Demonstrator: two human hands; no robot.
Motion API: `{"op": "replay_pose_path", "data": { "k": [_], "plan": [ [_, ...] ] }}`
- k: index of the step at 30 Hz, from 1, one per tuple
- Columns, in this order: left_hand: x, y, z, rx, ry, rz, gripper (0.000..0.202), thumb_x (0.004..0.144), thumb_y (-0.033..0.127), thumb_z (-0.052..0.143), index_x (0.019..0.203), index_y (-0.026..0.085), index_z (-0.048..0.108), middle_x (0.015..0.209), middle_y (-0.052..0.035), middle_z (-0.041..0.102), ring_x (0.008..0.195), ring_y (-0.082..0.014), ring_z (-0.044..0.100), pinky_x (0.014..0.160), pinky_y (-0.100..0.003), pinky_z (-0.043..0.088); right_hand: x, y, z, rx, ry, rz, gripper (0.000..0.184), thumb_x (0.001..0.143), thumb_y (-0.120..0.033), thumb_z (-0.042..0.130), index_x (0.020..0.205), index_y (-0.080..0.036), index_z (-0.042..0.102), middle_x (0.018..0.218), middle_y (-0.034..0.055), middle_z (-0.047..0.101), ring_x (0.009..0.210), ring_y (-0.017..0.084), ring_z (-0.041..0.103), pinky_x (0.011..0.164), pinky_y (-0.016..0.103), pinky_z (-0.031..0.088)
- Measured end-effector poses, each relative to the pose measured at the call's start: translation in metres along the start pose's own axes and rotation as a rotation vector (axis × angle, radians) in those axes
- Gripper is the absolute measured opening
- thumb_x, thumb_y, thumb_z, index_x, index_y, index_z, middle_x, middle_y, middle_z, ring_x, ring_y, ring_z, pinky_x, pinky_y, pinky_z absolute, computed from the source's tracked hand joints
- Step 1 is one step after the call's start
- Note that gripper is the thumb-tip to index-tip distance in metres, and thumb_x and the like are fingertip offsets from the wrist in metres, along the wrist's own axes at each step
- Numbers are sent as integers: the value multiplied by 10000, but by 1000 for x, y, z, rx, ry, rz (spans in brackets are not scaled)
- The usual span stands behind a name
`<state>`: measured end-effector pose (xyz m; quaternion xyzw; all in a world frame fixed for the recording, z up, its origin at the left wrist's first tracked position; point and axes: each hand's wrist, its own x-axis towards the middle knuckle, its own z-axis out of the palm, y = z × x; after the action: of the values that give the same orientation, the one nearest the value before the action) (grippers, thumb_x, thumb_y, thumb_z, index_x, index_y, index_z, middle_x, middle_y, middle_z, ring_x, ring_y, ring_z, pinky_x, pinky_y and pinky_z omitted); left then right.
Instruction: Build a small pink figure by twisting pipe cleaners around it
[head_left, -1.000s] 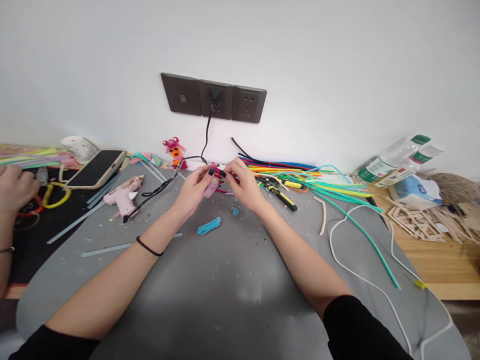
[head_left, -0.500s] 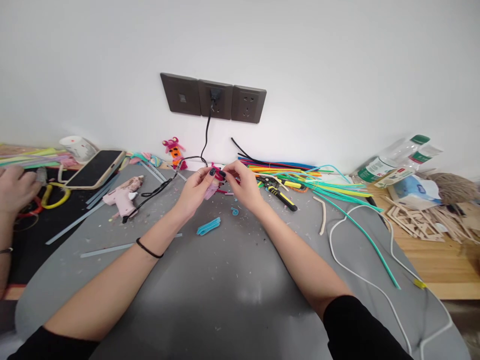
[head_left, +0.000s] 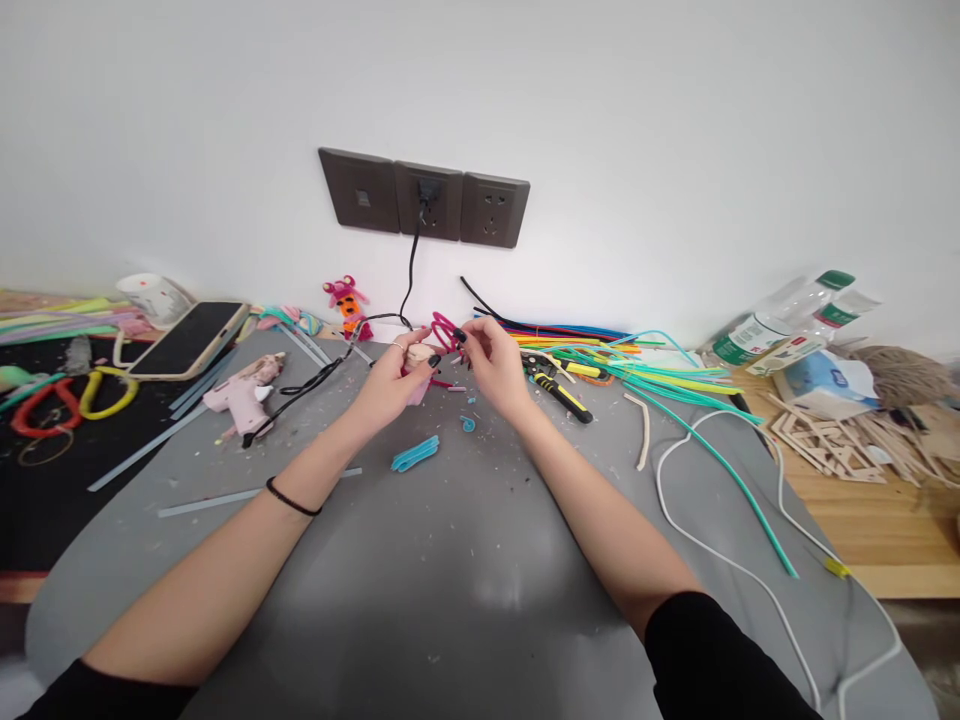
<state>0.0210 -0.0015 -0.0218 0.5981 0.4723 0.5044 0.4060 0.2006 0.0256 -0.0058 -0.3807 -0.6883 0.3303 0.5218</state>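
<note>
Between the two hands, near the wall side of the grey table (head_left: 450, 600), I see through the head camera some magenta loops (head_left: 444, 331) held up off the surface. My right hand (head_left: 491, 368) pinches them at one edge between thumb and fingertips, perhaps so their shape stays visible. The left hand (head_left: 394, 378) is curled closed around a pale pink piece (head_left: 418, 394), likely steadying it beside the loops. A pink glue gun (head_left: 244, 394) lies on its side to the left, probably parked where its black cord (head_left: 412, 270) reaches the wall socket (head_left: 429, 200). Yellow-and-black pliers (head_left: 566, 398) rest just beyond the right hand, apparently within easy reach. As for writing, the green bottle label (head_left: 740, 342) and the tissue pack's (head_left: 825, 382) blue logo are too small for me to read.
</note>
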Motion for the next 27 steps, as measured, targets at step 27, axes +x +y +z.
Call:
{"op": "replay_pose_path", "data": {
  "k": [27],
  "plan": [
    [2, 24, 0, -507, 80, -95, 502, 523, 544, 971, 725, 157, 722, 661, -9, 671, 608, -124, 597, 602, -256, 495, 3, -6, -3, 545, -166, 219, 483, 803, -662, 737, 926, -218, 594, 698, -53, 511, 538, 70, 383, 481, 219, 319]
  ]
}}
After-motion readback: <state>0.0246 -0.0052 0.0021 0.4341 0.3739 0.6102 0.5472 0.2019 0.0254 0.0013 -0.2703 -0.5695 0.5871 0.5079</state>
